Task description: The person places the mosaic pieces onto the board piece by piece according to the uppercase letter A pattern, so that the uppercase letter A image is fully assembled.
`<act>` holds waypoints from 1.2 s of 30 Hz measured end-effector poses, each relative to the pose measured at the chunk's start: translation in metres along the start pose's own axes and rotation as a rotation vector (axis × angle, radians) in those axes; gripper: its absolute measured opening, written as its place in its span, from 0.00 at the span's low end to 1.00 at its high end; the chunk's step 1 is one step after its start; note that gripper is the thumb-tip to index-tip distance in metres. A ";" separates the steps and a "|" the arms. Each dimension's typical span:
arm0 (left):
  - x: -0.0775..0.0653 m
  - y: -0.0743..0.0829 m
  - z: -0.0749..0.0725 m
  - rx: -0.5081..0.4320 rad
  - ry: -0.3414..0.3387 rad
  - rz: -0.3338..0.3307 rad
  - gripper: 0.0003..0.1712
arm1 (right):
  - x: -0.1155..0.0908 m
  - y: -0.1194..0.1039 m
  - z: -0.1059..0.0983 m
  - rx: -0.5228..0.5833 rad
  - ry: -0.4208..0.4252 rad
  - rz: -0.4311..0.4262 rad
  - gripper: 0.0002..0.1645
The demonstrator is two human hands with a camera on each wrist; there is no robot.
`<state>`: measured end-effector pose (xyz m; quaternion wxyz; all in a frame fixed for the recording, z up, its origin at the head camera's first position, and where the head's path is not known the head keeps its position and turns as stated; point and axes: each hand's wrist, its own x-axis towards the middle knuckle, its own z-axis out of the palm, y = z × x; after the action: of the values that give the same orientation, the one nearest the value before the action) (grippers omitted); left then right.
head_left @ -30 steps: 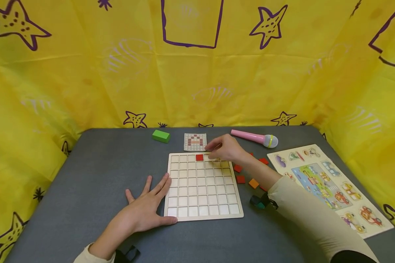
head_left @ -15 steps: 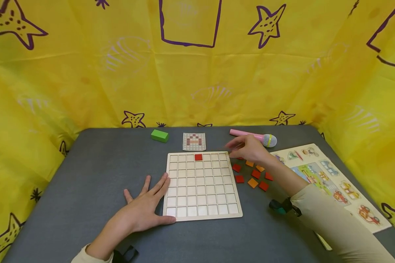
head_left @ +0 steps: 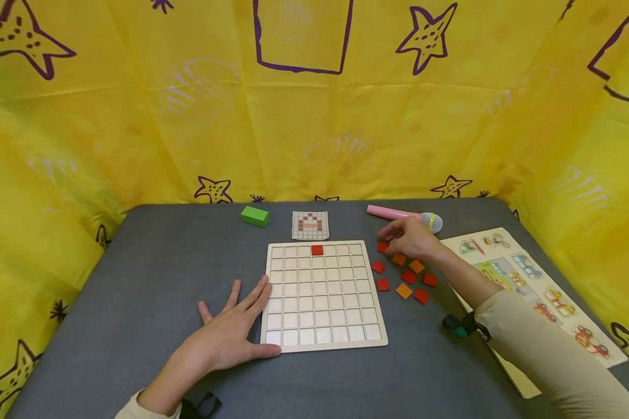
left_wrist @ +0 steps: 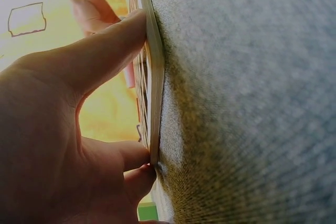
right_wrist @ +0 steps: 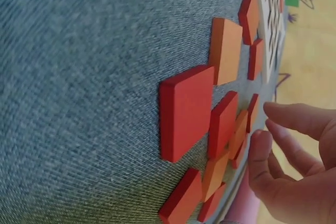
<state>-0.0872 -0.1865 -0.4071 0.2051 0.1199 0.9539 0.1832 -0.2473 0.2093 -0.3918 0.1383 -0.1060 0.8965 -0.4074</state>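
A wooden grid board [head_left: 324, 295] lies on the table with one red tile [head_left: 317, 250] in its top row. My left hand [head_left: 229, 334] is spread at the board's left side; its thumb and fingertips touch the edge and near corner. To the right of the board, my right hand [head_left: 409, 237] hovers by a loose red tile [head_left: 382, 247] at the far end of the scattered tiles. In the right wrist view, a gap shows between thumb and index finger, with nothing held. Several red and orange tiles [right_wrist: 188, 111] lie flat below that hand.
A small pattern card [head_left: 310, 226] lies beyond the board, with a green block [head_left: 255, 216] to its left. The pink toy microphone [head_left: 393, 212] is just behind the right hand. A picture puzzle board [head_left: 561, 297] lies at the right under the right forearm.
My right hand has moved right, from the board's top row to the loose tiles. The left hand stays at the board's edge.
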 end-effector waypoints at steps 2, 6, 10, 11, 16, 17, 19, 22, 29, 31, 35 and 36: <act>0.000 0.000 0.000 0.002 0.005 0.005 0.71 | 0.002 0.003 0.000 -0.037 0.004 0.005 0.25; 0.000 0.000 0.000 0.007 0.010 0.013 0.70 | 0.004 0.005 0.002 -0.097 0.009 -0.008 0.23; 0.000 0.000 0.000 0.004 0.011 0.018 0.70 | 0.004 0.005 0.003 -0.124 0.013 -0.013 0.22; 0.000 0.000 0.000 0.004 0.010 0.018 0.70 | 0.005 0.005 0.003 -0.131 0.016 -0.015 0.22; -0.001 0.000 0.000 -0.002 0.002 0.012 0.70 | 0.006 0.005 0.004 -0.165 0.038 -0.041 0.18; -0.001 0.000 0.000 0.000 0.002 0.011 0.70 | 0.006 0.006 0.004 -0.171 0.041 -0.044 0.18; -0.001 0.001 0.000 0.002 0.003 0.007 0.70 | 0.007 0.007 0.005 -0.176 0.042 -0.047 0.17; -0.001 0.001 0.000 0.004 0.004 0.003 0.71 | 0.006 0.007 0.005 -0.177 0.041 -0.048 0.18; -0.002 0.001 0.001 0.002 0.001 -0.004 0.71 | 0.002 0.003 0.001 -0.169 0.056 -0.028 0.18; -0.002 0.001 0.000 0.001 0.000 -0.004 0.71 | 0.001 0.001 0.000 -0.160 0.056 -0.033 0.19; -0.001 0.001 0.000 -0.003 -0.004 -0.008 0.71 | -0.001 -0.003 -0.001 -0.151 0.059 -0.072 0.20; -0.001 0.001 0.000 -0.004 -0.006 -0.009 0.71 | -0.001 -0.004 -0.001 -0.148 0.062 -0.085 0.20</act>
<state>-0.0861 -0.1855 -0.4061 0.2088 0.1158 0.9535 0.1841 -0.2460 0.2074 -0.3880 0.0851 -0.1411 0.9227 -0.3486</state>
